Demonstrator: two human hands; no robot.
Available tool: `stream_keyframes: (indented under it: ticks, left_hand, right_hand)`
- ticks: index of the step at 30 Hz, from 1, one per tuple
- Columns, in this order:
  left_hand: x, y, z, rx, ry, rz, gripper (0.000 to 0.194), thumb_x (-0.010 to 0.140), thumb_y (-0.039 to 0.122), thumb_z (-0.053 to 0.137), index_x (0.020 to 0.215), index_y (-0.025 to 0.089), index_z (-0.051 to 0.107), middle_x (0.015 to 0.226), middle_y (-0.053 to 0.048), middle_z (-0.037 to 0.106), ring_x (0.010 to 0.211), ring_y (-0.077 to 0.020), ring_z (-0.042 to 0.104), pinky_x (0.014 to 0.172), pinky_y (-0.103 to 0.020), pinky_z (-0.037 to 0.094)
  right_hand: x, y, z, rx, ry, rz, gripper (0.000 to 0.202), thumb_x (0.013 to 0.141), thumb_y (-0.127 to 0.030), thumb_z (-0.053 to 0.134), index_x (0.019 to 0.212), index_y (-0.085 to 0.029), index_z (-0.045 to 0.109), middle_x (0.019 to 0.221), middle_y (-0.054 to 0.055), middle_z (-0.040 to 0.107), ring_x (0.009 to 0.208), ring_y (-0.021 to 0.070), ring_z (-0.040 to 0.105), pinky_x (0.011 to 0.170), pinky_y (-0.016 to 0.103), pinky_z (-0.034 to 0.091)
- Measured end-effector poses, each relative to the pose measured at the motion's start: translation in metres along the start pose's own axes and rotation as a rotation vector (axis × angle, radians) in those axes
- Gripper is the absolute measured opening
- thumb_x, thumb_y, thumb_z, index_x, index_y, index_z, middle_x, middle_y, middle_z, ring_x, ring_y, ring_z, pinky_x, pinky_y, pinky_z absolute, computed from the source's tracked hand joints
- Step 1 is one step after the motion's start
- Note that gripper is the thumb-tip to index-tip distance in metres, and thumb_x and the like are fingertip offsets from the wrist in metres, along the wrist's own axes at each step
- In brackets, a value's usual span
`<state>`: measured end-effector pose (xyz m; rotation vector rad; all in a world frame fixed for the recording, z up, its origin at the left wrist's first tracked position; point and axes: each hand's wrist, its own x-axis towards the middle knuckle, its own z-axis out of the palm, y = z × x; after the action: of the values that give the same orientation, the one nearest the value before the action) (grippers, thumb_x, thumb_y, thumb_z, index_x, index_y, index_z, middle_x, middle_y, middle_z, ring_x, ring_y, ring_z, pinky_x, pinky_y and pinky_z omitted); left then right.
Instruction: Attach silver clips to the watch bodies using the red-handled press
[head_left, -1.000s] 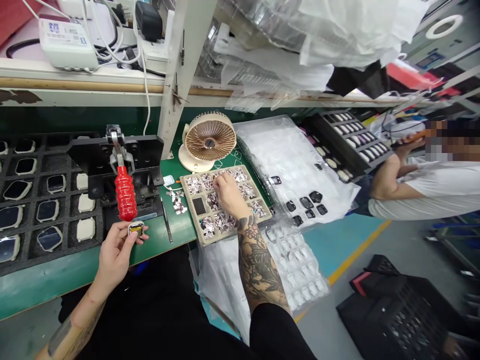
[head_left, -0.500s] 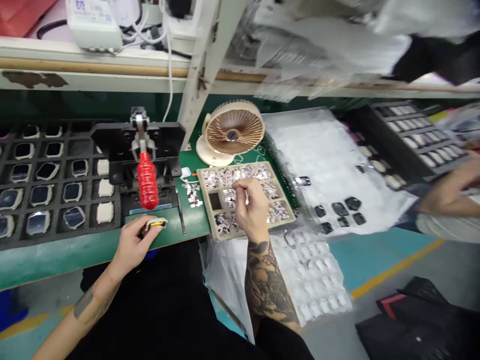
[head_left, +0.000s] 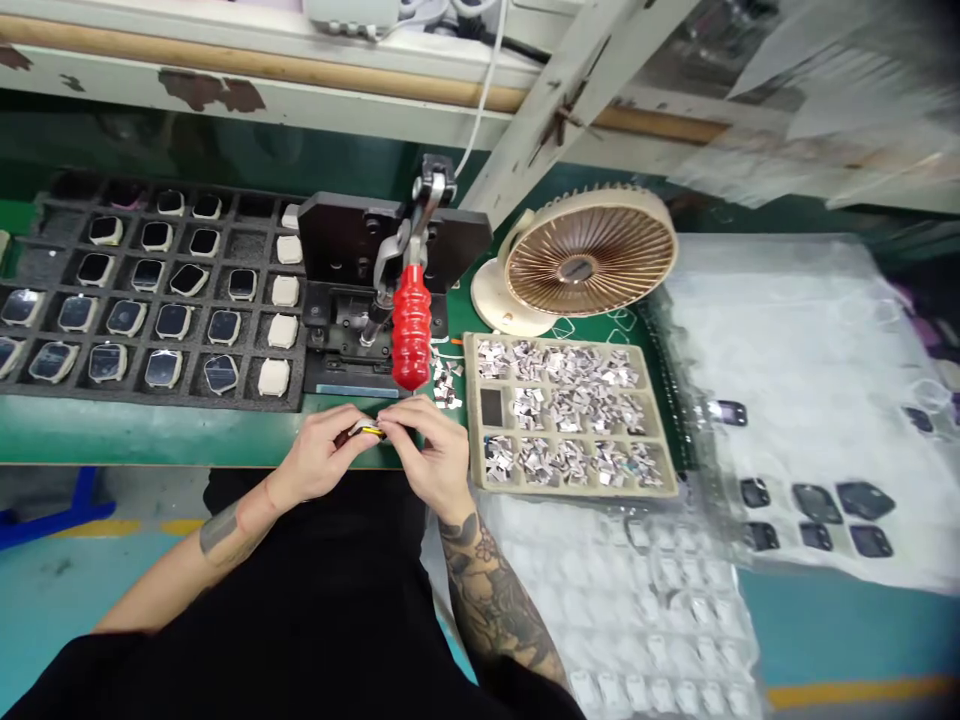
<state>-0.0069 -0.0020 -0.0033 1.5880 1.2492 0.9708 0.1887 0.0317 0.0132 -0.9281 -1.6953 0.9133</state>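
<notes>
My left hand (head_left: 319, 455) grips a small watch case (head_left: 364, 427) between thumb and fingers, at the bench edge; a yellow strip shows along it. Close against its right side is my right hand (head_left: 433, 455), thumb and fingers pinched together. Whatever those fingertips pinch is too small or hidden to make out. Just above both hands stands a toggle-clamp press with a red handle (head_left: 412, 330). To the right lies a beige compartment tray (head_left: 472, 425) filled with small silvery pieces, and more loose pieces (head_left: 448, 385) are scattered between it and the press.
On the left, a dark foam tray (head_left: 295, 385) holds watches in rows and a column of white cases. A beige fan (head_left: 592, 262) stands behind the compartment tray. Clear plastic trays (head_left: 637, 610) sit at right, near black watch parts (head_left: 866, 500) on plastic sheeting. A shelf post (head_left: 559, 125) rises behind.
My right hand has left the compartment tray and moved left to the watch case in my left hand. The view has shifted, showing more of the foam tray; the person at right is out of view.
</notes>
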Motion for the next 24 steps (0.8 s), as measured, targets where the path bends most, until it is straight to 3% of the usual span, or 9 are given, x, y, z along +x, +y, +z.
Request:
stream_keyframes:
  ticks: [5,8,13,16,24]
  left_hand:
    - [0.002,0.002,0.000,-0.002,0.008,-0.008,0.029,0.107,0.039,0.070,0.087,0.019,0.067,0.075,0.003,0.053,0.068,-0.0128,0.046,0.067,-0.029,0.036]
    - [0.002,0.000,-0.002,-0.029,0.008,-0.028,0.030,0.107,0.041,0.069,0.087,0.018,0.067,0.074,0.003,0.052,0.067,-0.0124,0.044,0.066,-0.029,0.035]
    - [0.002,-0.005,-0.004,-0.151,0.007,-0.088,0.032,0.107,0.045,0.067,0.092,0.018,0.070,0.074,0.003,0.056,0.067,-0.0126,0.046,0.064,-0.028,0.035]
    - [0.002,-0.007,-0.003,-0.133,0.015,-0.085,0.031,0.107,0.046,0.067,0.095,0.018,0.071,0.077,0.002,0.060,0.068,-0.0131,0.048,0.066,-0.028,0.038]
    - [0.002,-0.007,-0.002,-0.101,0.072,-0.085,0.037,0.107,0.048,0.066,0.085,0.019,0.064,0.073,0.003,0.051,0.067,-0.0126,0.044,0.065,-0.028,0.037]
  right_hand:
    - [0.002,0.000,-0.006,-0.043,-0.024,-0.009,0.018,0.102,-0.016,0.073,0.112,-0.028,0.083,0.098,0.004,0.081,0.091,0.0208,0.074,0.084,0.042,0.062]
    - [0.002,-0.001,-0.010,-0.052,-0.104,0.007,0.020,0.101,-0.019,0.076,0.117,-0.029,0.082,0.110,0.006,0.080,0.104,0.0220,0.075,0.093,0.042,0.064]
    - [-0.001,-0.002,-0.009,-0.135,-0.237,-0.013,0.051,0.099,-0.027,0.081,0.147,-0.031,0.067,0.137,0.010,0.071,0.129,0.0262,0.070,0.112,0.046,0.062]
    - [-0.003,-0.001,-0.004,-0.184,-0.231,-0.045,0.052,0.103,-0.024,0.073,0.153,-0.030,0.061,0.139,0.012,0.070,0.130,0.0255,0.070,0.113,0.045,0.063]
    - [-0.010,0.012,0.004,-0.301,-0.229,-0.215,0.056,0.105,-0.015,0.067,0.157,-0.030,0.058,0.135,0.013,0.073,0.126,0.0289,0.071,0.107,0.050,0.065]
